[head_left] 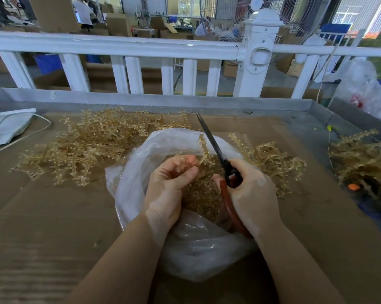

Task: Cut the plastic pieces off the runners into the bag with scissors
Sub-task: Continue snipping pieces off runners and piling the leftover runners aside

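Cardboard-lined table (pixel 53 216), bag (pixel 196 249) central, runner piles (pixel 80 150) flanking.

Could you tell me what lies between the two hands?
In the head view, cut plastic pieces inside the open bag lie between the left hand and right hand.

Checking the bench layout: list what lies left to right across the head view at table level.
White paper bag → big runner pile → left hand → right hand → far-right runner pile.
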Motion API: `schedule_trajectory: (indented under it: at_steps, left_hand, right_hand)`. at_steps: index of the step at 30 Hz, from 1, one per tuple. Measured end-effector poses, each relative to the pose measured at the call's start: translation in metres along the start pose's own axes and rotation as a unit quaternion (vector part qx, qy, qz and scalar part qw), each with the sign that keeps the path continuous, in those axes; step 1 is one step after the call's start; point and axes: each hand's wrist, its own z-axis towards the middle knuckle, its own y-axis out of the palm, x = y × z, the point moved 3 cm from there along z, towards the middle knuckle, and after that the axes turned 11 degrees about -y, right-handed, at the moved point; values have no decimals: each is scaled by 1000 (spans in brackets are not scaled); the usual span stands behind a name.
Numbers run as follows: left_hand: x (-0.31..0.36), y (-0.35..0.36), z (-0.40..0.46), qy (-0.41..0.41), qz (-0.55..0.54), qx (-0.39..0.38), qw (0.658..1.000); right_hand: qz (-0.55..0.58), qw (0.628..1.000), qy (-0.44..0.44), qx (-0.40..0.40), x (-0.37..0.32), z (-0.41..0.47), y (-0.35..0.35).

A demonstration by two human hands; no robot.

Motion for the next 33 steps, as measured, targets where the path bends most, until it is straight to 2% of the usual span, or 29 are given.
schedule_trajectory:
  at_steps: [7,10,14,16,18,20,23,28,33]
  left_hand:
    - [9,5,-11,117,169,-1,979]
    - [13,11,-15,150,271,27,951]
    - [16,24,-19,186,365,53,911]
    - [15,25,-19,185,381,73,903]
    - [16,29,-20,184,399,68,895]
    - [16,32,-22,201,454,63,866]
    - [14,30,-21,207,487,65,846]
    - [11,20,-17,203,489,82,844]
    - [10,3,-11,124,370,142,910]
  right_hand:
    - [5,1000,21,23,1,0,-2]
    - [31,999,30,31,1,0,-2]
    - [109,990,70,46,8,6,-7]
    - [172,980,94,40,10,8,-9]
    - [220,969,106,43,9,10,-12]
    - [263,956,121,53,5,12,-15]
    - [316,934,157,46,4,13,-16]
    - [295,946,131,22,3,14,-16]
    - [278,953,113,40,5,13,-17]
